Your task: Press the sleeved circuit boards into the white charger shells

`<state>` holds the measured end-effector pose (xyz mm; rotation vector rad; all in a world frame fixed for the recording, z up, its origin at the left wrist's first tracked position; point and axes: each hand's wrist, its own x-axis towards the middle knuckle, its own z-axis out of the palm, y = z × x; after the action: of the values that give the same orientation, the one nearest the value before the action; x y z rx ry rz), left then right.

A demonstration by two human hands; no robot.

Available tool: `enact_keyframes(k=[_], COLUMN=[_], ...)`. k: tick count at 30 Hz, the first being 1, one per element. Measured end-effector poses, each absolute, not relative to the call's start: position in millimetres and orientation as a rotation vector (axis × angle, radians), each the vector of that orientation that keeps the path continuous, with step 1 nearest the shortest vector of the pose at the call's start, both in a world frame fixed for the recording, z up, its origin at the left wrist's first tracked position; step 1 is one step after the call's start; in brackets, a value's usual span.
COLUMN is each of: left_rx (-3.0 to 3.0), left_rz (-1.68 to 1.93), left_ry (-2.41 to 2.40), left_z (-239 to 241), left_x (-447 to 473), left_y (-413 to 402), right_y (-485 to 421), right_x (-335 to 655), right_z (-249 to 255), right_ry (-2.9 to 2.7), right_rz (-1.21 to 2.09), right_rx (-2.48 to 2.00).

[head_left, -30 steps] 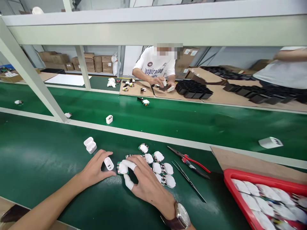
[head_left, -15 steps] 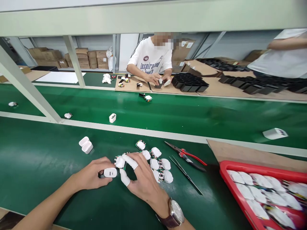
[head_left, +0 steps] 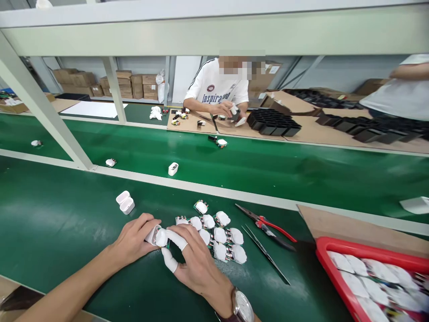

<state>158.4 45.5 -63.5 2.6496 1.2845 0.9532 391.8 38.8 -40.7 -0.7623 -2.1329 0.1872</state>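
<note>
My left hand (head_left: 136, 237) is closed around a white charger shell (head_left: 153, 234), whose open end faces right. Between the thumb and forefinger of my right hand (head_left: 196, 259), both in white finger cots, is a small circuit board with a white pad (head_left: 161, 238). The board's left end is at the mouth of the shell; how far in it sits I cannot tell. Just beyond my right hand lie several similar circuit boards (head_left: 220, 235) in loose rows. Two white empty shells (head_left: 127, 205) stand together to the left.
Right of the boards lie red-handled pliers (head_left: 268, 226) and tweezers (head_left: 266, 254). A red tray (head_left: 330, 243) of white-padded boards stands at the right. On the green belt (head_left: 140, 154) beyond are a white shell (head_left: 173, 169) and several boards. Across it, a person handles a black part.
My left hand has turned the shell so its open end faces the board. My right hand has brought the board left to the shell's mouth. Belt items have shifted right in view.
</note>
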Motion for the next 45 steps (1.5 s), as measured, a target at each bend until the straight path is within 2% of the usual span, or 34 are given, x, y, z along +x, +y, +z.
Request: enact_keyframes(k=[45], left_rx=[2.787], left_rz=[0.885], left_ry=[1.315], left_z=[-63.2], left_x=[158.8], left_y=[45.4], right_y=[36.5], right_x=[391.6], right_z=[-42.9], right_ry=[-2.196], right_rz=[0.133], right_rx=[-0.749])
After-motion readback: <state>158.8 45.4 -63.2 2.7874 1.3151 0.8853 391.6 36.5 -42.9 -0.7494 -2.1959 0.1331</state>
